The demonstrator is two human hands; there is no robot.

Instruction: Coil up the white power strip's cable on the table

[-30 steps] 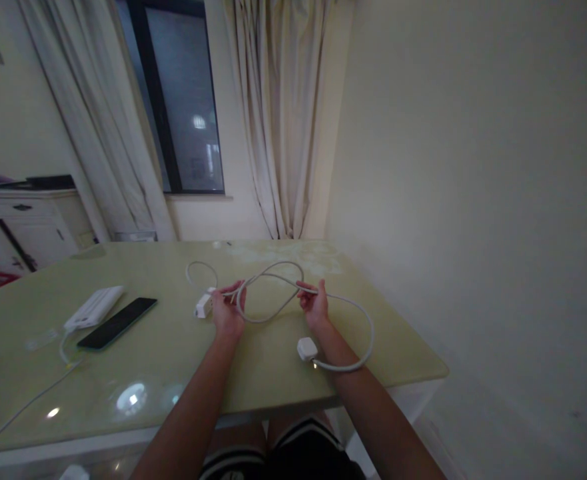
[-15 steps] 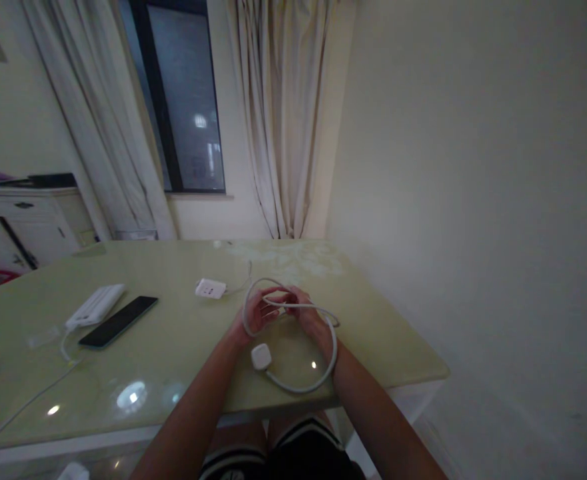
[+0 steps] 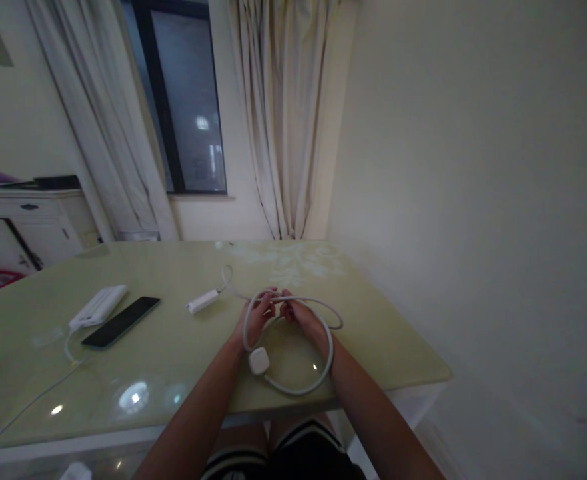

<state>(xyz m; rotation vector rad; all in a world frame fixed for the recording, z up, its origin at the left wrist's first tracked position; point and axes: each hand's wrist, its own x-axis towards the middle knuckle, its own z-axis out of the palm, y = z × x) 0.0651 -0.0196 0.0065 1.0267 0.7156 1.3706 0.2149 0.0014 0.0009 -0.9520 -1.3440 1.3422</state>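
A white extension cable (image 3: pixel 323 360) lies coiled in a loop on the pale green table (image 3: pixel 183 347). My left hand (image 3: pixel 256 319) and my right hand (image 3: pixel 300 315) meet at the top of the loop, both closed on the cable with fingertips nearly touching. The white plug (image 3: pixel 258 361) rests on the table below my left wrist. The white socket block (image 3: pixel 202 301) at the cable's other end lies left of my hands, joined by a short curl of cable.
A white power bank (image 3: pixel 98 307) and a black phone (image 3: pixel 120 321) lie at the left of the table, a thin cable trailing toward the front edge. A wall is close on the right. Curtains (image 3: pixel 278 120) and a window stand behind the table.
The hands came together from apart, gathering the wide cable into a small loop. The plug slid left under my left wrist, and the socket block shifted and turned on the table.
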